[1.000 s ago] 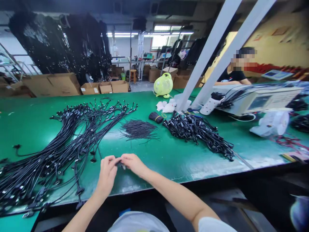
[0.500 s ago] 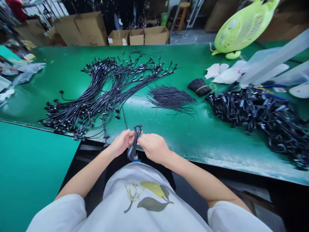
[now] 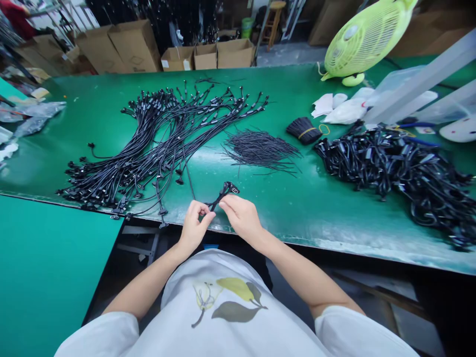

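Close to the table's front edge, a coiled black cable [image 3: 229,188] is between my two hands, its connector end pointing up and right. My left hand [image 3: 195,225] is closed, thumb and forefinger pinching at the lower left end of the coil. The fingers of my right hand [image 3: 242,218] are closed round the coil just below the connector. Part of the cable is hidden behind my fingers. Beyond my hands lies a loose pile of thin black ties [image 3: 260,148]. To the left, many straight black cables [image 3: 141,144] with connectors are spread out.
A black tie bundle [image 3: 304,130] with a yellow band lies right of the loose ties. A heap of coiled cables [image 3: 401,173] covers the right side of the green table [image 3: 290,208]. A yellow-green fan [image 3: 366,39] and cardboard boxes [image 3: 134,47] are at the back.
The coil has turned from hanging downward to pointing up and right, showing its connector. My left hand has turned over and now pinches its lower end; my right hand has moved slightly up.
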The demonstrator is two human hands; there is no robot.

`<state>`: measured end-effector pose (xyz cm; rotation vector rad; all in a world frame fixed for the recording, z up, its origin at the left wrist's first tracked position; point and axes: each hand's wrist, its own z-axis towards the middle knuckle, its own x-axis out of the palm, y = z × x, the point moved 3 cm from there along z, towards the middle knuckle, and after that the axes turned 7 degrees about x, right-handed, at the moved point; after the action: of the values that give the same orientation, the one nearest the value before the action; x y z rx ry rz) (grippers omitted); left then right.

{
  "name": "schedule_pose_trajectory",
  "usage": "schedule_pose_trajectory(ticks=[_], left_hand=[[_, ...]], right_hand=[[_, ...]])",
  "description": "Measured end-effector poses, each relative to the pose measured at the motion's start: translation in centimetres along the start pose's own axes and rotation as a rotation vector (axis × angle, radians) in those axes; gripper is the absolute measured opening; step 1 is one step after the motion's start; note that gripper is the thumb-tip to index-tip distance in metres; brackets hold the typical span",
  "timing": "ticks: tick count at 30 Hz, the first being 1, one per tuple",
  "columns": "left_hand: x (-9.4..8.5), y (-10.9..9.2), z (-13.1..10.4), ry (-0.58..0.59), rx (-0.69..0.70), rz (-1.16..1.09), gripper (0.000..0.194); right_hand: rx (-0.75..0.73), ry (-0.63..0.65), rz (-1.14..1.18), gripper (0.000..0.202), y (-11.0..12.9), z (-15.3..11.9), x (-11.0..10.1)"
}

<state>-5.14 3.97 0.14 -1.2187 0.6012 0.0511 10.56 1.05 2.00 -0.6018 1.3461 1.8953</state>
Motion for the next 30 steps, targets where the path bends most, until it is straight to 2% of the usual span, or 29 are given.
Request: schedule_pose_trajectory(ticks=[5,8,11,13,14,16,18,19,21,23,27,28,30], left_hand=[[-1.9,-1.4,0.5,-0.059,0.059,0.175,0.021],[-1.1,-2.0,0.2,0.025,0.063,0.029,0.032],[1.1,-1.6,-0.6,0.122,-0.100,-0.263,0.041],[2.5,-1.0,-1.1,0.078,-0.211,-0.417,0.043],[3.0,-0.7,-1.3,0.042,-0.233,-0.484,0.043],[3.6,-0.5,-1.5,-0.017,-0.215,-0.584,0.042],[3.6,-0.5,-1.3,-0.048,-0.179,-0.651,0.038],[3.4,-0.6,-1.1,-0.056,-0.178,-0.687,0.037],[2.8,-0.8,-0.5,-0.041,-0.228,-0.767,0.036],[2.1,-1.2,0.2,-0.014,-0.296,-0.827,0.036],[0.9,-2.2,1.3,0.027,-0.297,-0.810,0.033],[0.9,-2.4,1.4,0.049,-0.292,-0.804,0.034],[1.2,-2.7,1.4,0.106,-0.311,-0.824,0.037]], right_hand=[[-0.330,-0.121,-0.212,0.035,1.1,0.0,-1.1],[-0.366,-0.163,-0.274,0.035,1.6,-0.3,-1.0],[-0.215,-0.154,-0.241,0.035,1.7,-0.7,-0.4],[-0.029,-0.075,-0.106,0.033,1.4,-0.8,0.2],[0.084,0.001,0.040,0.032,1.1,-0.8,0.6],[0.336,0.228,0.487,0.035,0.4,-0.9,1.6],[0.520,0.446,0.894,0.042,0.1,-1.2,2.5],[0.579,0.516,1.012,0.045,-0.1,-1.4,2.8],[0.607,0.575,1.027,0.052,-0.6,-1.4,2.6],[0.534,0.500,0.863,0.053,-1.2,-1.1,1.5],[0.365,0.075,0.505,0.035,-1.6,0.9,-2.6],[0.345,0.037,0.474,0.035,-1.5,1.4,-3.2],[0.289,0.052,0.441,0.030,-1.0,2.3,-3.6]])
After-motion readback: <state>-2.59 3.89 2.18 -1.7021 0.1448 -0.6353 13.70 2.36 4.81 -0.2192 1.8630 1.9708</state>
